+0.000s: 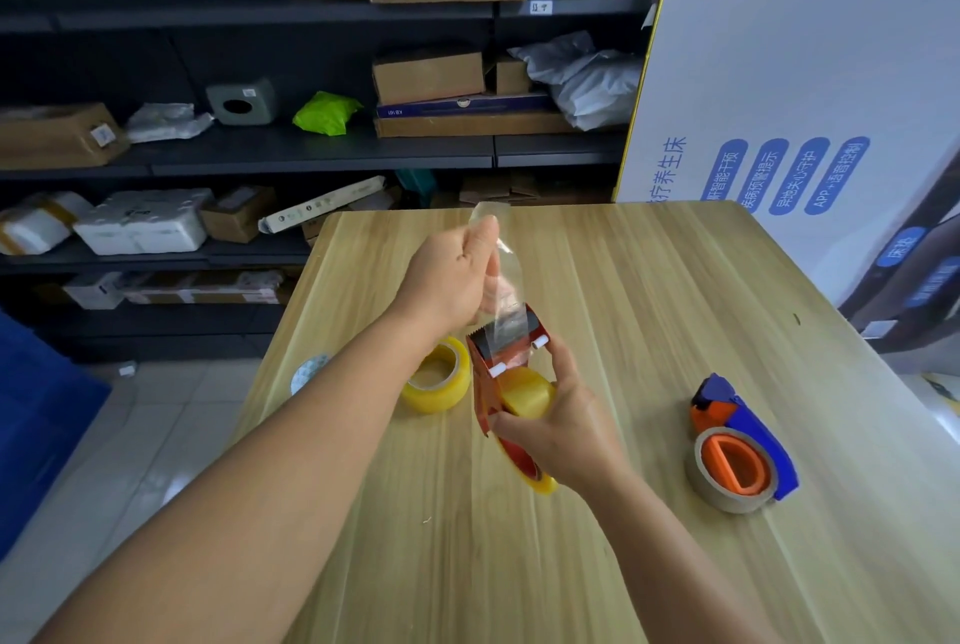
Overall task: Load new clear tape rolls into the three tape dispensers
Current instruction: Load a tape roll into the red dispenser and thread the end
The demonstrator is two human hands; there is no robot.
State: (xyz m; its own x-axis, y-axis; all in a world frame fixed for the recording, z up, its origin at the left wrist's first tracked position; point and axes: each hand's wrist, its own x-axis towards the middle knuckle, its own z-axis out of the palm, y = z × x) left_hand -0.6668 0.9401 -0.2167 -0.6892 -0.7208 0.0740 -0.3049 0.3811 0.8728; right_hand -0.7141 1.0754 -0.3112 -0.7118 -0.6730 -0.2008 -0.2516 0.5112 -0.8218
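Note:
Above the middle of the wooden table [649, 279], my right hand [566, 427] grips a red tape dispenser [506, 357] with a yellowish clear tape roll [527, 396] mounted in it. My left hand [452, 274] pinches the free end of that roll's clear tape strip [501, 279], drawn up and away from the dispenser's front roller and blade. A second yellowish clear tape roll [439, 375] lies flat on the table just left of the dispenser. At the right lies a blue and orange dispenser [743, 435] holding a bare cardboard core.
A small whitish round disc [309, 373] sits at the table's left edge. Dark shelves [311, 149] full of cardboard boxes and parcels stand behind the table. A large white printed carton [805, 97] leans at the right.

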